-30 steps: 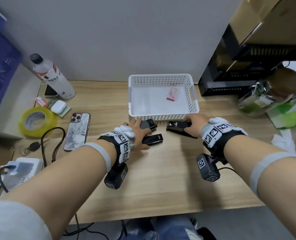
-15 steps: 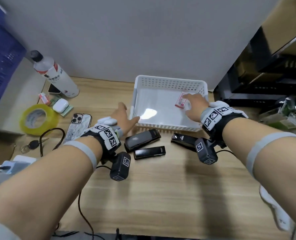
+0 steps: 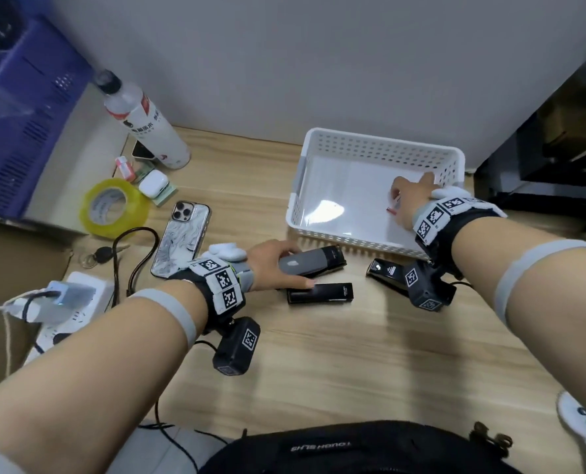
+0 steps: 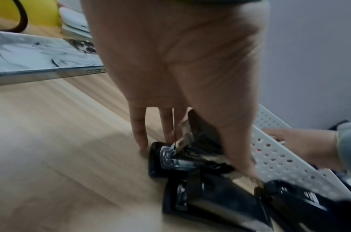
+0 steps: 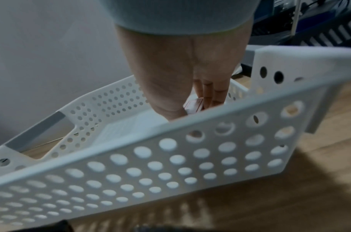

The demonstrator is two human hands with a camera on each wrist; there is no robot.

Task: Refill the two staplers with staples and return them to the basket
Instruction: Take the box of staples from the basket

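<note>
Inside the white basket (image 3: pixel 380 145) the right hand (image 3: pixel 409 200) pinches the small staple box (image 3: pixel 393 206). In front of the basket, the left hand (image 3: pixel 271 265) grips the grey-topped stapler (image 3: pixel 313 263) on the tabletop (image 3: pixel 353 354); a second stapler (image 3: pixel 385 273) and a black bar (image 3: pixel 322 293) lie near, a phone (image 3: pixel 182 241) further left.

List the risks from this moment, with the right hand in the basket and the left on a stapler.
The right hand pinches the small staple box only at its edge; it may slip or snag on the basket wall when lifted out. The left hand lifting the opened stapler could knock the second stapler lying right beside it. The right wrist camera hangs just over the third stapler and may bump it.
</note>
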